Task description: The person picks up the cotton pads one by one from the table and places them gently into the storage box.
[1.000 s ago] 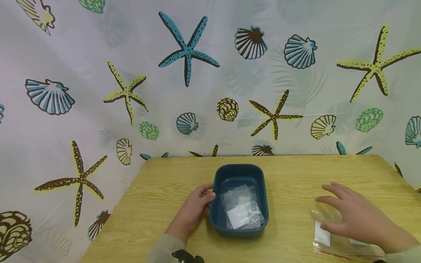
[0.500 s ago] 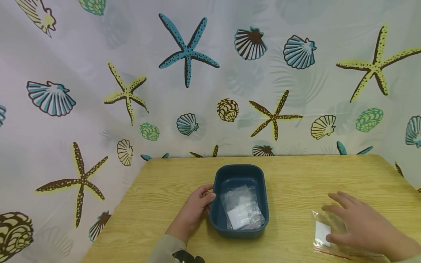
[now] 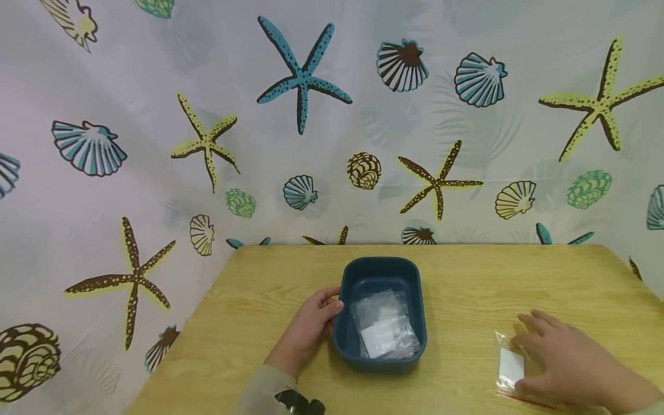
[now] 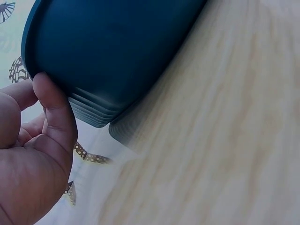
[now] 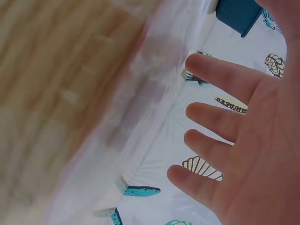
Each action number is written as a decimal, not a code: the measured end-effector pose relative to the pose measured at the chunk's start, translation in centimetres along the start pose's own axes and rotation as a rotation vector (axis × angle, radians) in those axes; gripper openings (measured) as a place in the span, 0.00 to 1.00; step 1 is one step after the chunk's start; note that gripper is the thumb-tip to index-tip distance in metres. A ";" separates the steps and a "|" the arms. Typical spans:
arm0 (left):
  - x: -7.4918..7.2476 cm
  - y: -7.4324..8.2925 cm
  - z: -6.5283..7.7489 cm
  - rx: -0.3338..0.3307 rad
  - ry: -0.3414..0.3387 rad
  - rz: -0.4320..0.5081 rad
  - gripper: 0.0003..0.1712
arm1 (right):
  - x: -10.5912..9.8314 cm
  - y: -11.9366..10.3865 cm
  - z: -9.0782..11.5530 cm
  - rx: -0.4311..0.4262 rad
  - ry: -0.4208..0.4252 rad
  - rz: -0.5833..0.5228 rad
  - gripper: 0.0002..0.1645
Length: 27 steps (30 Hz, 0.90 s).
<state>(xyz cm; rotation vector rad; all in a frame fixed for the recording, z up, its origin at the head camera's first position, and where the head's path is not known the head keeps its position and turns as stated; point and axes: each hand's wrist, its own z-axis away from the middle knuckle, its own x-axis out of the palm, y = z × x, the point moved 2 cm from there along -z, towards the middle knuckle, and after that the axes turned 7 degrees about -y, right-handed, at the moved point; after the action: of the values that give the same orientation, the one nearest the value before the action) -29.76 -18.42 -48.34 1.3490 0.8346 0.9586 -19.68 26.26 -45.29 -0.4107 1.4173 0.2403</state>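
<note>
Left hand (image 3: pixel 306 325): thumb at the left rim of a dark blue, rounded-rectangular, deep tub (image 3: pixel 381 270), with the other fingers bent against its outer wall. It held the tub at that side. Right hand (image 3: pixel 576 360): fingers spread and nearly straight, gripping nothing. It hung over a flat, clear plastic bag (image 3: pixel 504 342) enclosing a white square piece (image 3: pixel 510 367). The right wrist view showed the fingertips apart from the bag; thumb contact could not be told.

The bag lay on the table right of the tub, well apart from it, with a thin red line (image 3: pixel 519 397) along its near edge. Much of it was hidden under the palm.

Inside the tub, similar clear bags (image 3: pixel 386 325) with white contents overlapped loosely towards the near end. Beneath everything was a yellowish wood-grain table (image 3: pixel 259 288); behind, a white cloth printed with starfish and shells (image 3: pixel 332 216).

Risks (judged): the thin film probably lay close to the wood, so fingertips could slide over it and push the bag along instead of lifting it. A pinch on film alone might let the white piece swing. Uneven pull by the left hand could skew the tub and shift its loose pile.
</note>
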 end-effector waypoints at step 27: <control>0.1 0.0 -0.2 -0.008 0.015 0.001 0.25 | 0.9 -0.4 -0.2 0.010 -0.073 -0.057 0.54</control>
<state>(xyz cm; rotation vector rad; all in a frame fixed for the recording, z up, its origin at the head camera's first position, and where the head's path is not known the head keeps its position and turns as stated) -29.88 -18.30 -48.35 1.3363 0.8409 0.9729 -19.54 25.75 -46.18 -0.4297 1.3330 0.2002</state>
